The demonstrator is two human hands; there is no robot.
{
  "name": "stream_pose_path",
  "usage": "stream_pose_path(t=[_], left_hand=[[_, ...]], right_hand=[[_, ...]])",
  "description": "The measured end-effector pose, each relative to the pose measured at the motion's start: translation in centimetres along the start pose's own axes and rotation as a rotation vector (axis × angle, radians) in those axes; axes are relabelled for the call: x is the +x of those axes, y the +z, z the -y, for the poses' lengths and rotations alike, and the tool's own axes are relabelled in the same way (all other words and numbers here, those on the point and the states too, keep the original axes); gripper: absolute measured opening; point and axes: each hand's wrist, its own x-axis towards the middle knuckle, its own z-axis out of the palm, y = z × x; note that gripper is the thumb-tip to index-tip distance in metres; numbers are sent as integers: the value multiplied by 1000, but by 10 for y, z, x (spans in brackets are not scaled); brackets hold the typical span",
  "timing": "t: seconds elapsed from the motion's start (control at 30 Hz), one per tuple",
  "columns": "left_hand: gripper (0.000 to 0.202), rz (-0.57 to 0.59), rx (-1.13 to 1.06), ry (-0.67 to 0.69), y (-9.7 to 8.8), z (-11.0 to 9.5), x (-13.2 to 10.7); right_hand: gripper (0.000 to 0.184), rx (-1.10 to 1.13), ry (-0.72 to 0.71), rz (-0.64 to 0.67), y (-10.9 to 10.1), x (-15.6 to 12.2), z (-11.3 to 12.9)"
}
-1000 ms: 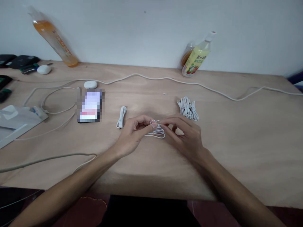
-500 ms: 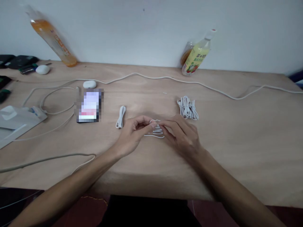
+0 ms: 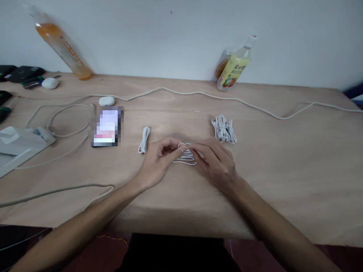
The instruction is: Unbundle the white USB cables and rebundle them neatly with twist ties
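Observation:
Both of my hands meet over the middle of the table around a folded white cable. My left hand is closed, its thumb and fingers gripping the cable's left part. With thumb and forefinger, my right hand pinches a thin white strand that loops up beside the left thumb. Whether this strand is a tie or the cable's own end, I cannot tell. One cable loop rests low, near the table. Left of my left hand lies a bundled white cable; beyond my right hand is a pile of bundled white cables.
A phone and a white earbud case lie to the left. A long white cord crosses the back. An orange drink bottle and a yellow-labelled bottle lean by the wall. A small white strip lies mid-table.
The whole view has shifted very slightly. Both hands keep nearly the same pose at the cable, with the fingers still pinched together.

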Motion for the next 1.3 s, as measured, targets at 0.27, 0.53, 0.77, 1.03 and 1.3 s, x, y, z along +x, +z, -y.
stream_pose_path(t=[0.27,0.53,0.77,1.03,1.3], left_hand=[[19,14,46,-2,-2,0,1],[20,58,75,5,-5,1,3],[23,50,97,-10,-6,1,4],[19,45,50,-53,-6,-1,2],[17,63,28,-73,-5,-1,2]], right_hand=[[14,123,27,70,-5,2,-5],[13,446,259,180,-12,6,-9],[12,391,275,163,-11,5,-7],[12,218,98,53,-7,4,-5],[11,52,-76,29,-7,5,-7]])
